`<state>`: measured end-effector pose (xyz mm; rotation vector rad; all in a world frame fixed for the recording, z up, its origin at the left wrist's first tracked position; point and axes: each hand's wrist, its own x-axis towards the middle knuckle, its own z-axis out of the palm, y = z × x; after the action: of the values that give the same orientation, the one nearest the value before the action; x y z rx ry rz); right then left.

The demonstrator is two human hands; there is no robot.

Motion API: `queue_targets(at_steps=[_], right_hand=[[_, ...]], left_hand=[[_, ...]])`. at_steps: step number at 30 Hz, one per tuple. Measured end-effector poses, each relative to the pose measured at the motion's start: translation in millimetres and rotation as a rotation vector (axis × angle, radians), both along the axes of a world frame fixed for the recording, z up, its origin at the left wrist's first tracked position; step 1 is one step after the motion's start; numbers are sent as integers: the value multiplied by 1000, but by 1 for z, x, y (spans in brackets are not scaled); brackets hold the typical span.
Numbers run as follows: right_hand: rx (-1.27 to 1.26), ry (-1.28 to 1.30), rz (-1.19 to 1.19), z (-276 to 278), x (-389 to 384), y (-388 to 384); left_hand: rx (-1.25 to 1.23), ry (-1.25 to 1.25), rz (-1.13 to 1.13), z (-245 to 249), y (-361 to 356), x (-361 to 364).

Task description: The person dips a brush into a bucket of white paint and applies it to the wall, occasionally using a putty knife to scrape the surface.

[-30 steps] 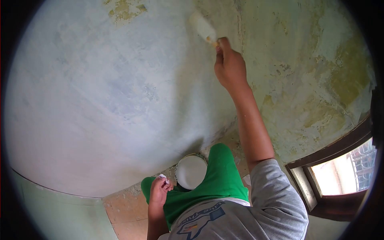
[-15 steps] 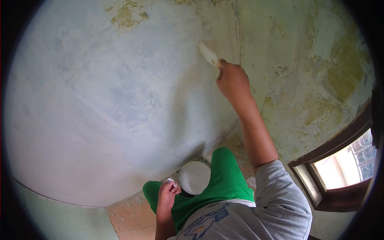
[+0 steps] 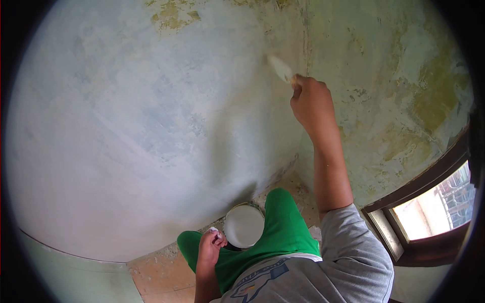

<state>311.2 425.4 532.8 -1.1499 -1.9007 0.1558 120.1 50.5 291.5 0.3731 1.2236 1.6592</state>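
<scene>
In my raised right hand is the handle of a paintbrush, its flat head coated white and slightly blurred. The brush head points up and left, close over the whitened wall near the corner. Low in the view, my left hand is closed at my left knee around a small white wad, mostly covered by the fingers. Just right of that hand, a round bucket with a white inside stands between my green-clad legs.
The adjoining wall on the right has patchy green and ochre stains. A dark-framed window sits at the lower right. Brownish floor tiles show at the lower left, with rubble along the wall's foot.
My right hand and the paintbrush have moved right, closer to the corner. The left hand stays closed by the knee.
</scene>
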Motion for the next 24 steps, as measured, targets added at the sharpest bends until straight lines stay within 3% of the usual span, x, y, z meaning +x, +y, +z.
queue_targets(at_steps=[1, 3, 7, 9, 12, 16, 19, 21, 24], right_hand=[[3, -4, 1, 3, -5, 1], [140, 277, 38, 10, -19, 6], [24, 157, 75, -13, -32, 19], [1, -43, 12, -13, -16, 5], [69, 84, -19, 2, -8, -10], [177, 238, -126, 17, -19, 29], [345, 334, -95, 11, -33, 78], [530, 397, 119, -8, -42, 106], [410, 380, 187, -37, -43, 108]], left_hand=[[0, 4, -3, 0, 1, -1], [-3, 2, -13, -1, 4, -3], [-12, -12, -7, 0, 2, -4], [12, -18, 1, -2, 0, -6], [4, -41, 6, -9, -8, -8], [-21, -37, 11, -8, -13, -10], [-6, -30, 26, -8, -12, -13], [4, -35, 24, -7, -9, -11], [13, -20, 9, -9, -7, -8]])
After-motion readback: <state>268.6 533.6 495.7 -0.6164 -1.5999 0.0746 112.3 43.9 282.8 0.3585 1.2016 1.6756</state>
